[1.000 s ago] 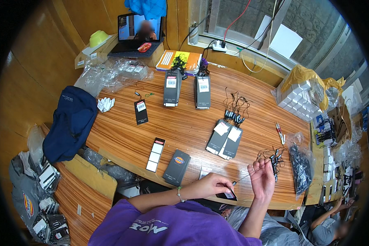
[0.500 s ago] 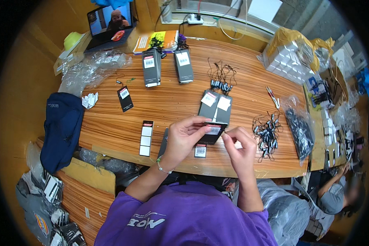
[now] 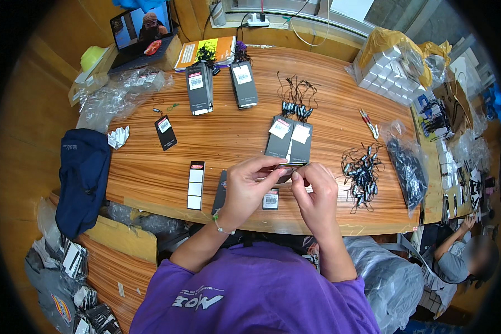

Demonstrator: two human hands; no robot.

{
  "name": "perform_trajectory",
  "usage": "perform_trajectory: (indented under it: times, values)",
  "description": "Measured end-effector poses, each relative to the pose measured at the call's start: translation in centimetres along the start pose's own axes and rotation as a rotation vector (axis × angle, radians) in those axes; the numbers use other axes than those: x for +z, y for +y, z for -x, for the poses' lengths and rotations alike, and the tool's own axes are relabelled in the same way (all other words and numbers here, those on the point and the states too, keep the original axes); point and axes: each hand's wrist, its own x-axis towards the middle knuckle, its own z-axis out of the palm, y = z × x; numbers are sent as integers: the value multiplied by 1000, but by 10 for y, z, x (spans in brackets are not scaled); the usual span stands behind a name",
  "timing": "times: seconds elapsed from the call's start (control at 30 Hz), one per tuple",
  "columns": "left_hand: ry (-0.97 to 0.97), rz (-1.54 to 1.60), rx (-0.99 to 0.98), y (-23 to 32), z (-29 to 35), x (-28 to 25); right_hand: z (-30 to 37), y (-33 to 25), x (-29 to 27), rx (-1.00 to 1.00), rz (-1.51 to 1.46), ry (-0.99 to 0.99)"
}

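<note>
My left hand pinches a dark hang tag between thumb and fingers. The tag is tipped so it shows nearly edge-on. Against its right end, my right hand has thumb and forefinger pressed together, and whatever they hold is too small to make out. Just beyond the hands lie two stacks of grey hang tags with white stickers, their black cords fanned out at the far end. Partly covered by my left hand is another grey tag. A small stickered tag lies below the held one.
A sticker strip lies to the left, a single corded tag farther off. More tag stacks stand at the back. Rightward are a heap of black cords, red-handled snips and a plastic bag. Another person sits far right.
The held tag has tipped from showing its stickered face to nearly edge-on. My right hand has moved a little left, closer to the left hand. The view has shifted slightly.
</note>
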Motion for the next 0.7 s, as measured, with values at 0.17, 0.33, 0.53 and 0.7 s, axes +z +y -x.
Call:
perform_trajectory:
  times: [0.17,0.33,0.53,0.7]
  values:
    - [-26,20,-31,0,-1,2,-1,1,0,65,-54,13]
    - [-22,-23,3,3,0,3,-1,2,4,102,-118,20]
    - [-6,-42,-10,2,3,1,0,-3,8,264,-349,14]
    - [1,76,-55,0,4,1,1,-1,9,169,-256,34]
